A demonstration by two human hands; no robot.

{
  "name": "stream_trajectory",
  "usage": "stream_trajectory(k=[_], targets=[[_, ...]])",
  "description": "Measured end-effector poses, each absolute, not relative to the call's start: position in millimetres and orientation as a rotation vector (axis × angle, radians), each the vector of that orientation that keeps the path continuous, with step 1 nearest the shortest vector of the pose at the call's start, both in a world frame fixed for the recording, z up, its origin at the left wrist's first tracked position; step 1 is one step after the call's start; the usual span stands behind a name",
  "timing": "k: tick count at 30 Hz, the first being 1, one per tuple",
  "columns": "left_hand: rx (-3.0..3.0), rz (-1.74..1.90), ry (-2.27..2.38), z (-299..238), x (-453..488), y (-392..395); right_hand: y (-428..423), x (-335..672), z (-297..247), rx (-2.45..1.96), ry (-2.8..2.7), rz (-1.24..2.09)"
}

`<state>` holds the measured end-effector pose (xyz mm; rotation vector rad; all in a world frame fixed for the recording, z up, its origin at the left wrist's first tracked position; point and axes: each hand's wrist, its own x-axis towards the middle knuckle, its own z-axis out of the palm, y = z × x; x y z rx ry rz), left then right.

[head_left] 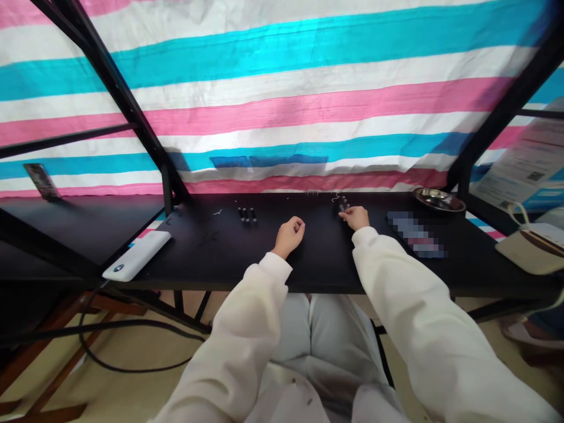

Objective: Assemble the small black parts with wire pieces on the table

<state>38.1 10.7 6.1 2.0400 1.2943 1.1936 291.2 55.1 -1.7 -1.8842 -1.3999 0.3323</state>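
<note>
My left hand rests on the black table with its fingers curled closed. Whatever may be inside that fist is hidden. Farther right, my right hand pinches at the near edge of a small cluster of dark cylinders with grey ends. The piece between its fingertips is too small to make out. Left of my left hand, three short black cylinders with grey ends lie in a row, apart from both hands.
Thin white scraps lie toward the back of the black table. A shiny metal dish sits at back right, near a pixelated bluish item. A white power bank lies at the left edge; a beige bag is at right.
</note>
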Motion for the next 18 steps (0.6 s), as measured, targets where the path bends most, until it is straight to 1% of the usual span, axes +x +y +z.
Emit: stream_trajectory(k=[12, 15, 18], targets=[[2.050, 1.185, 1.309, 6.6, 37.0, 10.5, 59.2, 288.8, -1.6, -2.044, -1.426, 0.152], [2.056, 1.179, 1.387, 8.6, 36.6, 9.7, 57.6, 289.6, 2.7, -2.079, -1.415, 0.209], [2.028, 1.175, 1.581, 13.3, 34.9, 5.8, 51.1, 290.8, 9.4, -2.134, -1.421, 0.318]])
